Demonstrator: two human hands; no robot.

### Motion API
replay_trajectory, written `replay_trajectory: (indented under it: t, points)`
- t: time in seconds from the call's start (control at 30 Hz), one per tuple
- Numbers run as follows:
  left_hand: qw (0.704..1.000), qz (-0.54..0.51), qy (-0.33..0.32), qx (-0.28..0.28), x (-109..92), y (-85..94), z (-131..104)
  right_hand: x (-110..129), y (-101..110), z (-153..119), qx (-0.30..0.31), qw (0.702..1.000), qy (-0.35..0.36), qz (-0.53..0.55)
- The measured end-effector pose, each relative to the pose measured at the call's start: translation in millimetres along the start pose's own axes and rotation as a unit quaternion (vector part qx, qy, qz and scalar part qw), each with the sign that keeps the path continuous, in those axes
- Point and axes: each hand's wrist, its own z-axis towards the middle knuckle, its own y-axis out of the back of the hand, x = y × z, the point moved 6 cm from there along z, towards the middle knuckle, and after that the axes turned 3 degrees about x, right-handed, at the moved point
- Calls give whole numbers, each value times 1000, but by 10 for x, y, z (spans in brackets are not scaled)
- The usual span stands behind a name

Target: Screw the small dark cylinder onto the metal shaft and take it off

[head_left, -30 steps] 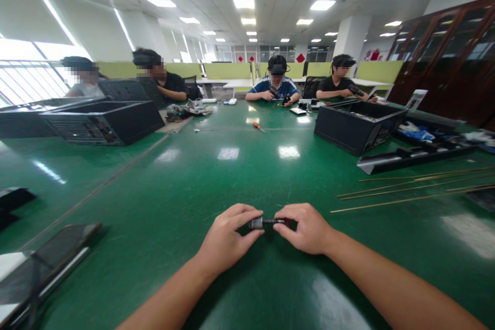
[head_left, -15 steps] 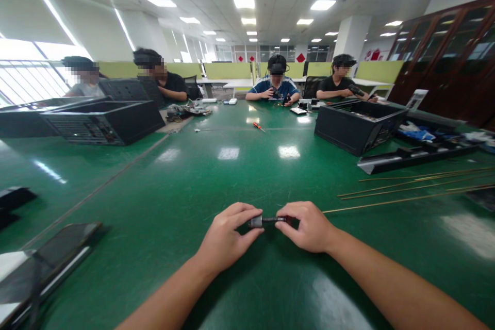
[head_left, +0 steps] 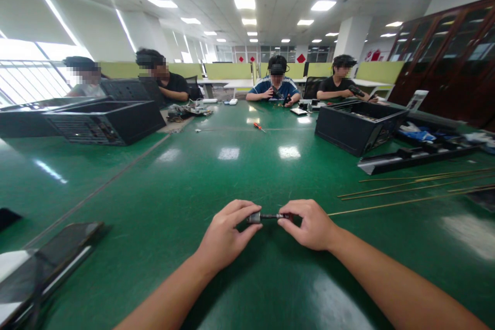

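Above the green table [head_left: 232, 175], my left hand [head_left: 230, 234] is closed, thumb and fingers pinching a small grey metal cylinder [head_left: 254, 218]. A thin dark rod [head_left: 269, 216] reaches from this cylinder across to my right hand [head_left: 311, 224]. That hand is closed as well, its thumb and fingertips gripping a small dark end piece [head_left: 285, 216] at the rod's far end. The rod lies nearly level between the two hands. Fingers hide part of both ends, and I cannot tell what kind of part it is.
Black computer cases stand at left [head_left: 104, 121] and right [head_left: 359, 124]. An orange screwdriver [head_left: 258, 126] lies ahead. Thin brass-coloured rods [head_left: 394, 203] lie at right, near a long dark metal rail [head_left: 417, 157]. A dark flat panel [head_left: 58, 252] lies at left. Several people sit across the table.
More of the rod shows between my hands; they have drawn slightly apart at the fingertips. At the far left edge, less of a black object is visible.
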Motion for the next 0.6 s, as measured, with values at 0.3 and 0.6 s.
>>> replay_trajectory:
  t: [0.3,0.6]
  points:
    - [1000,4,0,0,4,32,20,-15,38,-3,-1,1000,10,-22]
    - [1000,-5,0,8,23,27,7,-13,42,-7,9,1000,9,-28]
